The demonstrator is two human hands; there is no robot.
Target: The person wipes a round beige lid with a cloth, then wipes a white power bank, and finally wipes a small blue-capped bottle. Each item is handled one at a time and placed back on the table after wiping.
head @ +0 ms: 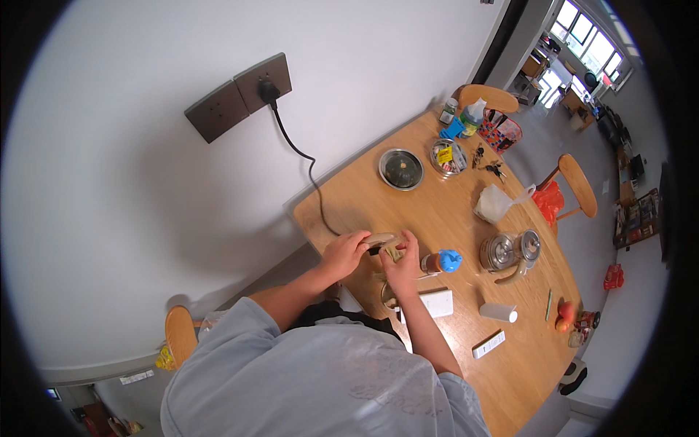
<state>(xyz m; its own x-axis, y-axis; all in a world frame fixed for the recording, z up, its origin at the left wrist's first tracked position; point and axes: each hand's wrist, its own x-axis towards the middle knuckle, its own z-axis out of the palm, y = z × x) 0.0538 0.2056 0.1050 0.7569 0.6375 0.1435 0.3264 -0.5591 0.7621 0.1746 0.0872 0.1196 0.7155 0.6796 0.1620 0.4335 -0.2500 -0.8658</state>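
My left hand (343, 253) grips the left end of a beige, curved plastic piece (380, 238), likely the base of an electric kettle. My right hand (402, 269) curls around its right end, with a small greenish item (393, 252) under the fingers; I cannot tell what that is. A black cord (311, 164) runs from the wall socket (267, 87) down behind my left hand. Right of my right hand is a brown bottle (431, 264) with a blue top (450, 260). A glass vessel (387, 296), partly hidden, sits by my right wrist.
On the wooden table (442, 213) stand a glass kettle (496, 253), a white cup (497, 312), white boxes (438, 303), and peaches (566, 312). Farther back are a dark green squash (402, 168) in a steel dish, a bowl of packets (448, 157), keys (495, 170), and a plastic bag (493, 204).
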